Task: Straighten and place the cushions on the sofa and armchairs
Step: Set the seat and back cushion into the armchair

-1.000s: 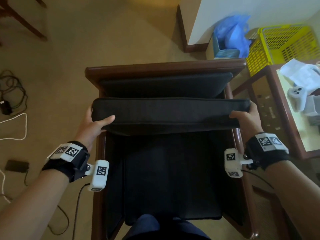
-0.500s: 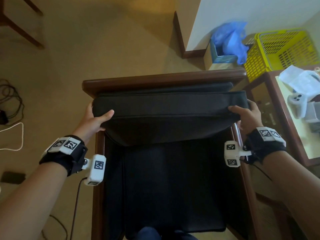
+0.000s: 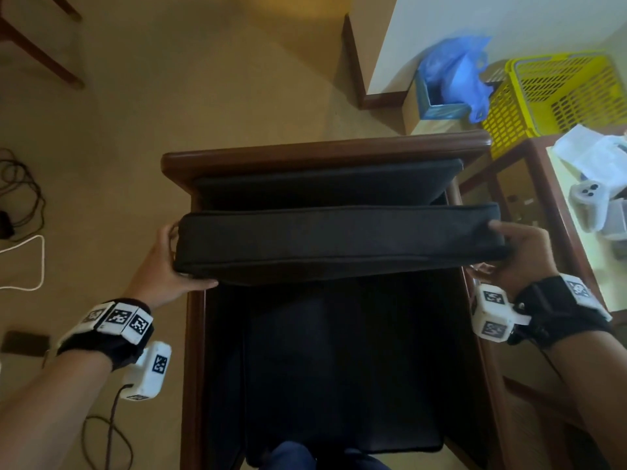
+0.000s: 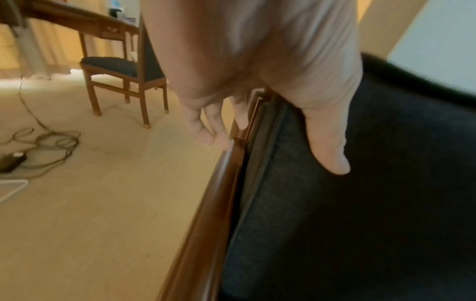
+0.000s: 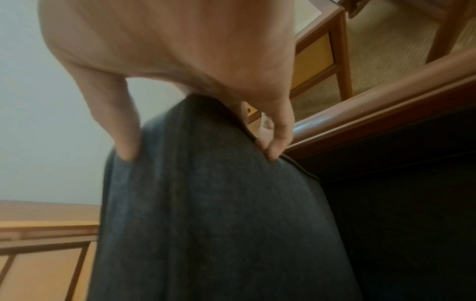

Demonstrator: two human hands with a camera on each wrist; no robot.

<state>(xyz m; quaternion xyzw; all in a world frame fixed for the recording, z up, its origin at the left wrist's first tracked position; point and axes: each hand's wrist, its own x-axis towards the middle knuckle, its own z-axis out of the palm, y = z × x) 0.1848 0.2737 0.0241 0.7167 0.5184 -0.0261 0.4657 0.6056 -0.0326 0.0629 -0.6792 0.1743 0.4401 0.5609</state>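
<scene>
now left hand (image 3: 166,262) and right hand (image 3: 519,252) grip the cushion's (image 3: 339,242) ends.

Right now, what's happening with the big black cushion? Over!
Left hand, right hand each grip a cushion end. Cushion lifted above armchair seat. Nothing blocking.

My left fingers (image 3: 168,232) go behind the cushion (image 3: 339,239) end in the head view; only the thumb shows in front. Both wrist views are motion-blurred, and my palms fill their tops, cut by the upper edge. The cushion hides the join of seat (image 3: 339,368) and backrest (image 3: 325,181); the chair (image 3: 325,150) front and my knee (image 3: 291,457) are cut by the bottom edge.
</scene>
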